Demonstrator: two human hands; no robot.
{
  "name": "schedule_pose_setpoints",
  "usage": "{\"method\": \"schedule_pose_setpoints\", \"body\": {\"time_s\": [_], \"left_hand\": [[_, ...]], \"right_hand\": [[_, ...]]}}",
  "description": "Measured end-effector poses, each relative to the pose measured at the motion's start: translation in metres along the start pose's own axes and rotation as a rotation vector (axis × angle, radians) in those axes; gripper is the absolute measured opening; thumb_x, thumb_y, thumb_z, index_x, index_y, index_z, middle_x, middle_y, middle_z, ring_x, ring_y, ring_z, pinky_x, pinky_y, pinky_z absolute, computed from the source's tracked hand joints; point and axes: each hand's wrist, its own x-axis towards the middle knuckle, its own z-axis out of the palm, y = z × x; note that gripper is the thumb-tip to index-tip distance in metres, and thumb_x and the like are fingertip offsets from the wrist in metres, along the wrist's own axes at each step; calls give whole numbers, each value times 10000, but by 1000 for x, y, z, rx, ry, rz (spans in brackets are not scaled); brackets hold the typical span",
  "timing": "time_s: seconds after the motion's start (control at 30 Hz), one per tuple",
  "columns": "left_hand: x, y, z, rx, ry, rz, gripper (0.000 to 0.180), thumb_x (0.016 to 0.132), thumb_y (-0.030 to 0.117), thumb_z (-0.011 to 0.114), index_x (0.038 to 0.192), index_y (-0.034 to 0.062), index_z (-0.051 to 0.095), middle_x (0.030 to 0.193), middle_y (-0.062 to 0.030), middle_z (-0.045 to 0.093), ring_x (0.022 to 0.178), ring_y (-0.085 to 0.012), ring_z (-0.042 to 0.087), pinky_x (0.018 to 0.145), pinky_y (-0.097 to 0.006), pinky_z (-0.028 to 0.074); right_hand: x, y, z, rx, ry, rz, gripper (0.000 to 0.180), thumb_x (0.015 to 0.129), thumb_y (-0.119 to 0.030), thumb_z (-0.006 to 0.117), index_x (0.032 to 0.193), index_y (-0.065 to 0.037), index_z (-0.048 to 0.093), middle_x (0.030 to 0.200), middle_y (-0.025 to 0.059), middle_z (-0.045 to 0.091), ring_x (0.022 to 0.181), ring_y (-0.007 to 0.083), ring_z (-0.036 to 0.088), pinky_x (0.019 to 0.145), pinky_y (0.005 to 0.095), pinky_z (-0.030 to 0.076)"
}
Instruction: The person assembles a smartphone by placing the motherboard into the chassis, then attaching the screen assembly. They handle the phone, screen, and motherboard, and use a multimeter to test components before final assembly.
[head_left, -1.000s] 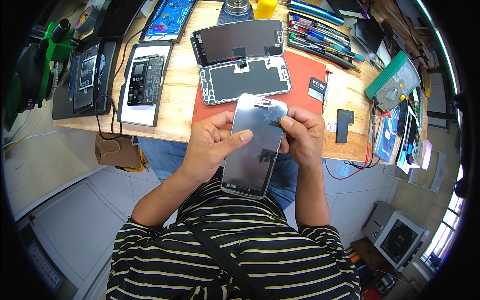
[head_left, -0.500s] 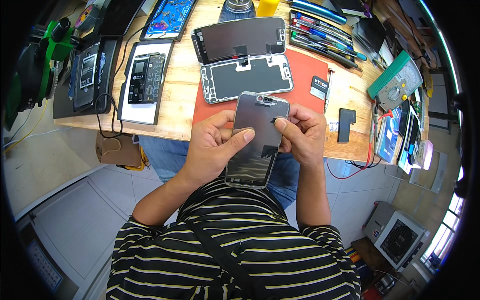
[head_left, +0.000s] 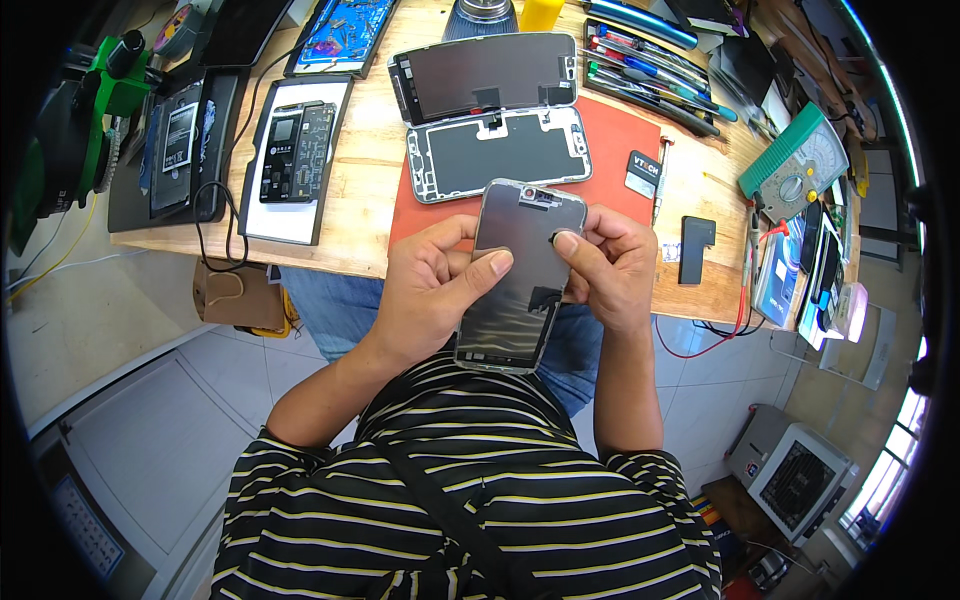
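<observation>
A phone screen, its dark back side facing up, is held above my lap at the table's front edge. My left hand is closed on its left side, the thumb lying flat across the back. My right hand pinches the right edge, thumb on top beside a small black bit. The fingers under the screen are hidden. Just beyond it, an opened phone's lower half lies on an orange-red mat. Another screen panel stands tilted behind that half.
At the left are a white-topped tray with a circuit board and a black cable. A tool tray lies at the far right, near a green multimeter. A black L-shaped piece sits right of my hand.
The whole view has shifted slightly to the right. Both hands keep the same hold on the phone screen, and nothing on the table has visibly moved.
</observation>
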Motion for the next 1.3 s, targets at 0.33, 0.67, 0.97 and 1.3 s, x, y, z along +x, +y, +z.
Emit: {"method": "schedule_pose_setpoints", "body": {"time_s": [0.33, 0.67, 0.97, 1.3], "left_hand": [[0, 0, 4, 24, 22, 51, 302, 1027, 67, 646, 1273, -102, 598, 940, -153, 776, 804, -118, 738, 730, -218, 584], [16, 22, -2, -122, 176, 251, 418, 1019, 61, 637, 1377, -71, 467, 1046, -154, 750, 871, -140, 745, 718, -261, 621], [28, 35, -9, -138, 99, 339, 482, 1008, 31, 601, 1444, -19, 402, 1187, -159, 697, 985, -169, 737, 839, -307, 620], [34, 28, -3, -149, 129, 360, 423, 1013, 46, 625, 1387, -12, 436, 1173, -152, 695, 965, -164, 740, 810, -324, 648]], "right_hand": [[1, 1, 0, -50, 12, -24, 108, 980, -77, 725, 986, 29, 706, 639, -29, 617, 468, -8, 460, 432, 178, 340], [1, 9, -6, 143, -87, -135, 265, 1047, -119, 604, 1186, 96, 675, 810, 139, 724, 509, 53, 518, 475, 191, 400], [-1, 12, -13, -28, -182, -157, 249, 977, -109, 667, 1083, 116, 682, 759, 166, 707, 479, 74, 515, 441, 214, 413], [-3, 7, -10, 3, -144, -77, 135, 964, -69, 723, 1045, 39, 723, 728, 35, 708, 541, 12, 529, 470, 176, 372]]}}
